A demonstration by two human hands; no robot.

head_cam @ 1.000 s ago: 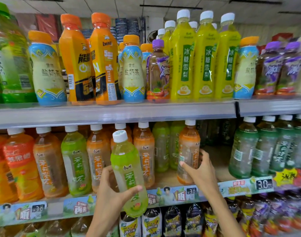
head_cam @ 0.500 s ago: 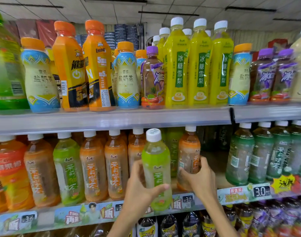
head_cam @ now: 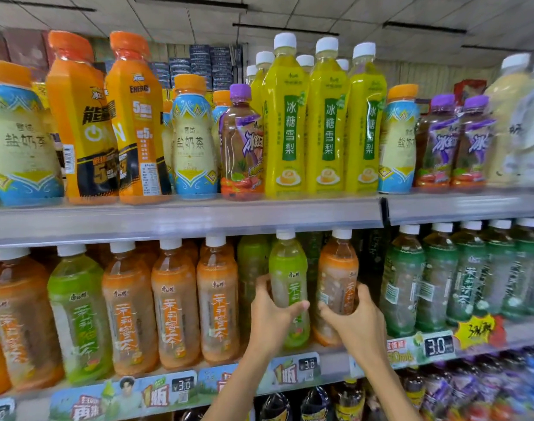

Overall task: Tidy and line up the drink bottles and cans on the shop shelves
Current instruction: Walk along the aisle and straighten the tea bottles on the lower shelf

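My left hand point(head_cam: 270, 317) grips a light green tea bottle point(head_cam: 288, 278) with a white cap, upright at the front of the middle shelf point(head_cam: 332, 364). Right beside it, my right hand point(head_cam: 355, 320) holds an orange tea bottle point(head_cam: 338, 268), also upright on that shelf. The two bottles stand side by side, nearly touching. To their left runs a row of orange tea bottles point(head_cam: 174, 302) with one more green bottle point(head_cam: 77, 311) among them.
Dark green tea bottles point(head_cam: 436, 278) fill the middle shelf to the right. The upper shelf point(head_cam: 183, 220) carries orange energy drinks point(head_cam: 80, 123), blue-and-cream milk tea bottles point(head_cam: 194, 141), yellow pear drinks point(head_cam: 285, 123) and purple-capped iced teas point(head_cam: 241, 147). Dark bottles point(head_cam: 317, 402) sit on the shelf below.
My left hand carried the green bottle up and rightward from in front of the shelf edge and set it into the row beside the orange bottle, which my right hand kept holding.
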